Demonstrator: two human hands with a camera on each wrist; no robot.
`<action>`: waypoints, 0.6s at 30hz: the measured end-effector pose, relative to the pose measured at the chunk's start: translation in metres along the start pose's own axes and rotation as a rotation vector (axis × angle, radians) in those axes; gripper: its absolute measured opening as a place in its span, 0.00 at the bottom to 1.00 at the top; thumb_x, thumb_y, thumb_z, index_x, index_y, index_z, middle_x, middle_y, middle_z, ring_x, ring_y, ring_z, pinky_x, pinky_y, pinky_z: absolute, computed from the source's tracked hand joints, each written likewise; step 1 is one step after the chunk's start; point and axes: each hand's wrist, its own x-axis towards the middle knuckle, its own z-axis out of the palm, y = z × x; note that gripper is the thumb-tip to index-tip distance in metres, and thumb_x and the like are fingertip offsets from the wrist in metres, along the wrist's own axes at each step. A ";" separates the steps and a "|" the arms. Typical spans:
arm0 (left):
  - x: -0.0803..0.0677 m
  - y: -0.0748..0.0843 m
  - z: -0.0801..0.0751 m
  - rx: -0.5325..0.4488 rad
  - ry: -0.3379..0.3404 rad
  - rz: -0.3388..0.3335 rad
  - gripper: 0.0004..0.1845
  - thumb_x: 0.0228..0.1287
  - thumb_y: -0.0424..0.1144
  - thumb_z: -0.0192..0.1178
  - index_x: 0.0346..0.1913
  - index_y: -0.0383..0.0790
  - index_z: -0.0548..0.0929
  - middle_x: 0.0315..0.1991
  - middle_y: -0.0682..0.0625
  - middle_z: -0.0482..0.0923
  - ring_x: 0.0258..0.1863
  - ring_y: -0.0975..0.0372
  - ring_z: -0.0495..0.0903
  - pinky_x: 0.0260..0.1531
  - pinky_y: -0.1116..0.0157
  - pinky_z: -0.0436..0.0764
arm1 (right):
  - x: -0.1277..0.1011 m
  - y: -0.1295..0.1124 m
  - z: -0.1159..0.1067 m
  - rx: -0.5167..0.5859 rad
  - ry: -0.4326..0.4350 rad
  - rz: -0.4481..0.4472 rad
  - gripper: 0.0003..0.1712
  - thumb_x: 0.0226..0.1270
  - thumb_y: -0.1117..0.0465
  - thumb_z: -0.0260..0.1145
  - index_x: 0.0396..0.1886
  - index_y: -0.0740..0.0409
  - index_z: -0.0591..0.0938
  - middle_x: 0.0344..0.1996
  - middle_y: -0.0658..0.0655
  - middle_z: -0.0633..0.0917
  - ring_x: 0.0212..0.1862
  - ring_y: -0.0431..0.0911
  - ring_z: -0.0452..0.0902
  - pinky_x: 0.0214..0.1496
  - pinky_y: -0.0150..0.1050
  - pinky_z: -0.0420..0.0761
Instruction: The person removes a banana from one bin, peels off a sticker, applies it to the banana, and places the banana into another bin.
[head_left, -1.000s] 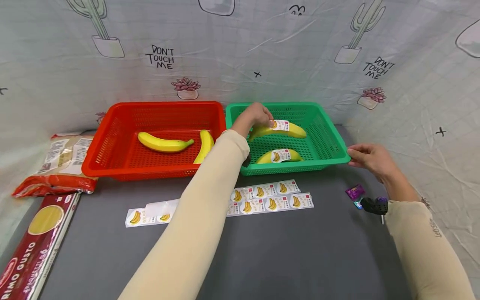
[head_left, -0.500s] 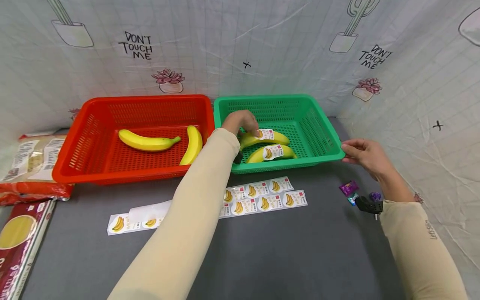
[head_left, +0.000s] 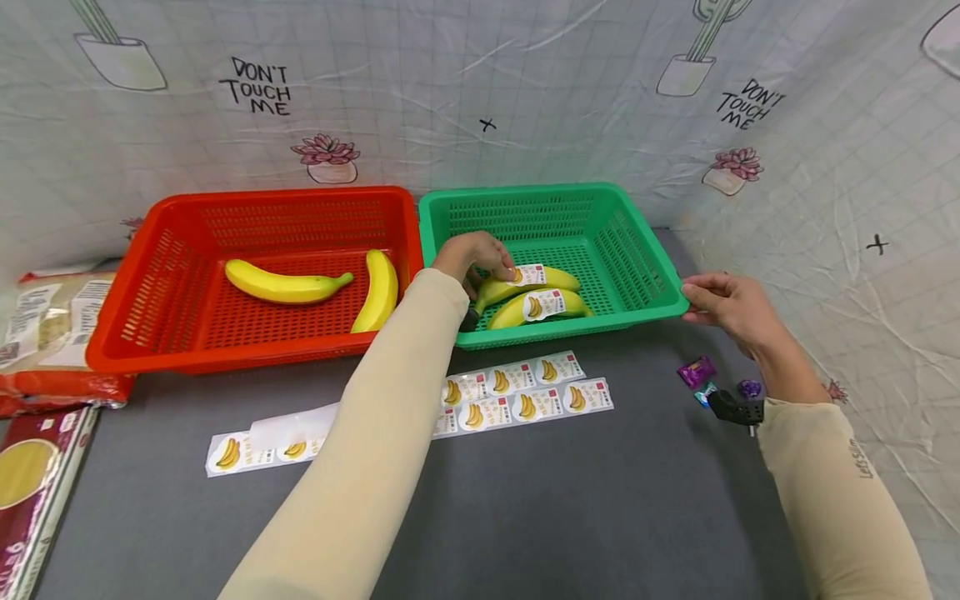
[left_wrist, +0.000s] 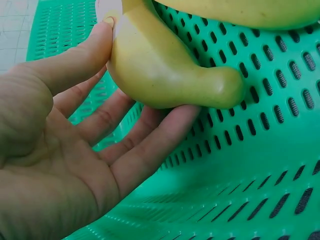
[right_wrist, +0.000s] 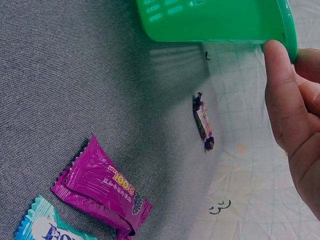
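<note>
My left hand (head_left: 474,255) reaches into the green basket (head_left: 637,313) and holds a yellow banana (head_left: 559,279) near its stem end. In the left wrist view the thumb presses on the white label and the fingers curl beneath the banana (left_wrist: 160,65). A second labelled banana (head_left: 512,313) lies just in front of it on the basket floor. At the basket's front right corner, my right hand (head_left: 731,307) pinches the rim; the right wrist view has the thumb on one side of the rim and fingers on the other.
To the left, a red basket (head_left: 225,360) contains two unlabelled bananas (head_left: 283,287). Strips of banana stickers (head_left: 525,406) lie in front, partly under the left forearm. Small wrapped candies (head_left: 697,372) sit near the right wrist. A bag (head_left: 60,321) and a spaghetti pack (head_left: 30,492) are far left.
My left hand has lowered the labelled banana onto the green basket's floor, behind the other one. My right hand stays on the rim. The head view has shifted, so everything appears further left.
</note>
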 end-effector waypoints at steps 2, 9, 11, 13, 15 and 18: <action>-0.002 -0.007 -0.004 -0.019 0.012 -0.011 0.19 0.72 0.42 0.61 0.63 0.49 0.77 0.75 0.48 0.66 0.69 0.46 0.71 0.60 0.48 0.80 | 0.008 -0.002 0.005 -0.022 -0.012 0.006 0.07 0.76 0.63 0.62 0.42 0.50 0.86 0.31 0.43 0.88 0.32 0.36 0.86 0.36 0.29 0.86; -0.018 -0.004 -0.023 0.103 0.115 0.036 0.30 0.73 0.48 0.61 0.74 0.53 0.67 0.78 0.50 0.60 0.74 0.48 0.67 0.65 0.50 0.76 | 0.038 -0.006 0.010 -0.046 -0.094 0.006 0.06 0.76 0.62 0.61 0.43 0.49 0.85 0.31 0.44 0.87 0.32 0.37 0.86 0.37 0.29 0.86; -0.032 0.007 -0.028 0.154 0.190 0.105 0.32 0.75 0.49 0.58 0.77 0.52 0.63 0.80 0.51 0.57 0.75 0.51 0.65 0.67 0.52 0.74 | 0.044 -0.007 0.005 -0.032 -0.110 0.011 0.08 0.76 0.62 0.61 0.42 0.48 0.86 0.30 0.45 0.87 0.31 0.37 0.86 0.36 0.29 0.86; -0.051 0.021 -0.033 0.181 0.268 0.190 0.31 0.76 0.49 0.55 0.78 0.50 0.62 0.81 0.50 0.55 0.75 0.53 0.64 0.69 0.54 0.72 | 0.050 -0.008 -0.002 -0.039 -0.118 0.020 0.08 0.77 0.62 0.61 0.41 0.47 0.86 0.30 0.45 0.86 0.31 0.37 0.86 0.36 0.29 0.86; -0.076 0.034 -0.039 0.220 0.348 0.290 0.30 0.78 0.50 0.53 0.78 0.48 0.62 0.81 0.51 0.53 0.77 0.56 0.62 0.71 0.58 0.70 | 0.054 -0.009 -0.010 -0.036 -0.123 0.035 0.09 0.76 0.62 0.61 0.40 0.46 0.86 0.30 0.46 0.86 0.31 0.38 0.86 0.36 0.29 0.86; -0.117 0.048 -0.048 0.276 0.448 0.416 0.28 0.78 0.50 0.51 0.76 0.47 0.64 0.80 0.51 0.58 0.75 0.59 0.65 0.70 0.63 0.70 | 0.051 -0.005 -0.025 -0.033 -0.106 0.060 0.10 0.76 0.62 0.61 0.39 0.44 0.87 0.30 0.46 0.86 0.30 0.38 0.86 0.36 0.29 0.86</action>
